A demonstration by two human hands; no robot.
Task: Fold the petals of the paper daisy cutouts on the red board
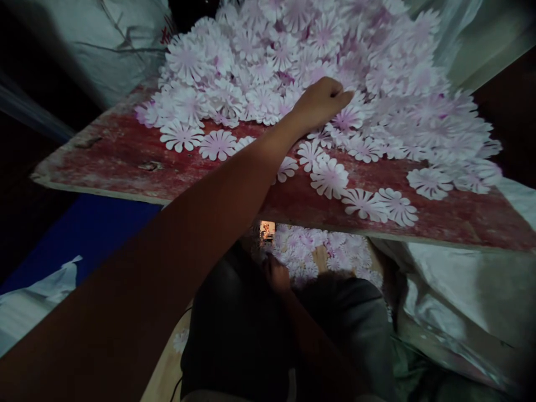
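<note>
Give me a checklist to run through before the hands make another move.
1. Left hand at the flower pile: ok, it is over the pile's near side.
2. Left hand's grip: cannot tell, the fingertips are hidden.
3. Right hand up at the red board: not ok, it is below, near a lit screen.
4. Right hand's grip: cannot tell, too dark.
5. Loose flowers near the front edge: ok, they lie on the board.
6. All flowers on the board: not ok, many lie below it.

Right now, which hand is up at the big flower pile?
The left hand, over the red board; the right hand is lower, below the board's edge.
</note>
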